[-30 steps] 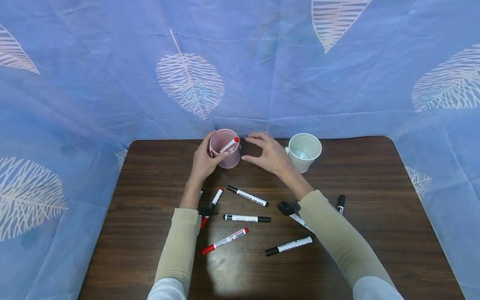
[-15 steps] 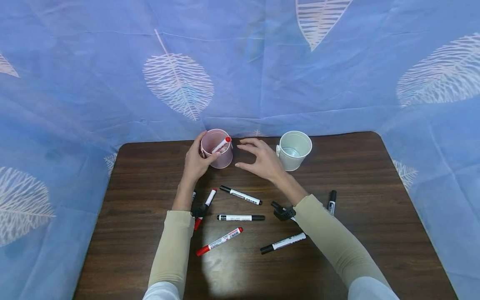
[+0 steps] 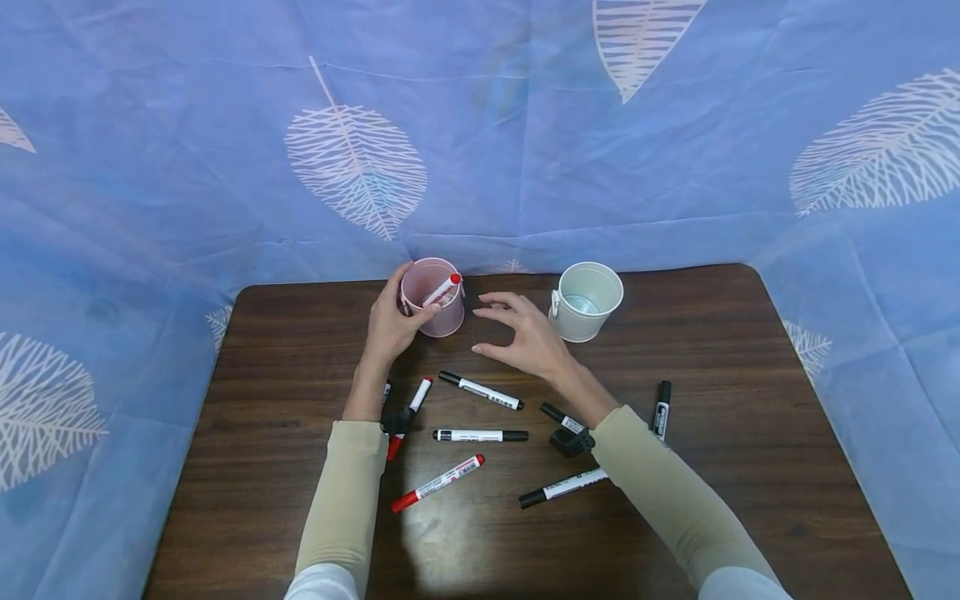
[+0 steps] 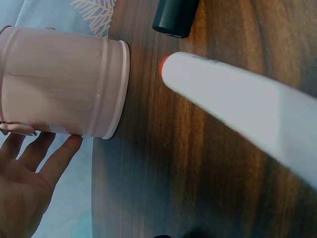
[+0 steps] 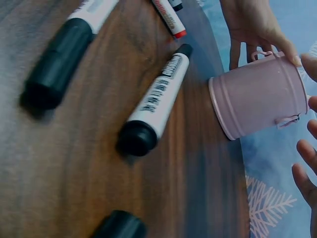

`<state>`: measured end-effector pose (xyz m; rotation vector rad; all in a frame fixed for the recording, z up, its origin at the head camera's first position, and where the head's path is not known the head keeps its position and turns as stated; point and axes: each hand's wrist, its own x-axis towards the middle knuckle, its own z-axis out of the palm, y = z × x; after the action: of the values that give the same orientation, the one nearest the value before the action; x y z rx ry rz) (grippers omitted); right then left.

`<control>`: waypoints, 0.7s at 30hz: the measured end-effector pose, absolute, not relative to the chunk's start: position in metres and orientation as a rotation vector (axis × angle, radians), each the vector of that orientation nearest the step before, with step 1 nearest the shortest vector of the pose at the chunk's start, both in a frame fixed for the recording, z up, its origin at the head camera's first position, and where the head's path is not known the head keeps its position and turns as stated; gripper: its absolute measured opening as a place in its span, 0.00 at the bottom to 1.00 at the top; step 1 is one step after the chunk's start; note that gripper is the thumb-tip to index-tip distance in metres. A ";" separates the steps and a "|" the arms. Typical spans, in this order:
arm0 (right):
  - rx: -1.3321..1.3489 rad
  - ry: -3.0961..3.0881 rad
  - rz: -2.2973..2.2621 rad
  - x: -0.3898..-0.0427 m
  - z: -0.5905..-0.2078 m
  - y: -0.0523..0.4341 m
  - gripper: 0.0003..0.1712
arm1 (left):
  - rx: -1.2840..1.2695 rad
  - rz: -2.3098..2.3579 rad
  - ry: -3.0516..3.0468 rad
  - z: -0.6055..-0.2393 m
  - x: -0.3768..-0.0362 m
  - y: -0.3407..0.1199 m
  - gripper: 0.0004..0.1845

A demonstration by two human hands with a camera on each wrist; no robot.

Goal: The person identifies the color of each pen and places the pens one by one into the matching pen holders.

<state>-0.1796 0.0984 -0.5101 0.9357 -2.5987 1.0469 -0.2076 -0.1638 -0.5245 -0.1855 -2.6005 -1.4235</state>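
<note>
My left hand (image 3: 396, 315) grips the pink bucket (image 3: 437, 315) at the table's far edge, thumb on the front wall and fingers round its left side. A red-capped marker (image 3: 443, 288) leans inside it. My right hand (image 3: 513, 335) hovers open just right of the bucket, fingers spread, holding nothing. In the left wrist view the pink bucket (image 4: 64, 89) lies beside my palm (image 4: 22, 191), with a white marker barrel (image 4: 237, 104) close to the lens. The right wrist view shows the pink bucket (image 5: 257, 96) and a black marker (image 5: 153, 106) on the wood.
A white bucket (image 3: 588, 300) stands right of my right hand. Several markers lie loose on the dark wooden table (image 3: 750, 433): black ones (image 3: 480, 390) (image 3: 480, 435) (image 3: 562, 487) (image 3: 660, 408) and red ones (image 3: 437, 483) (image 3: 408, 404). Blue leaf-print cloth (image 3: 480, 150) surrounds the table.
My right hand has drawn back from the pink bucket toward me and a little lower, still empty. The left hand keeps its hold on the bucket.
</note>
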 end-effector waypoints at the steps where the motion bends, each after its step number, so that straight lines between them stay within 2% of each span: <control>1: 0.940 -2.602 1.053 -0.178 -0.511 0.099 0.32 | -0.188 -1.423 -2.600 -0.525 -0.208 -0.164 0.46; 21: 1.024 -2.564 1.079 -0.149 -0.518 0.104 0.33 | -0.193 -1.462 -2.564 -0.529 -0.209 -0.164 0.46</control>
<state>-0.1495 0.1043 -0.5179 1.0238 -2.5645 1.0792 -0.2090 -0.1639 -0.5289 -0.1929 -2.5643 -1.4621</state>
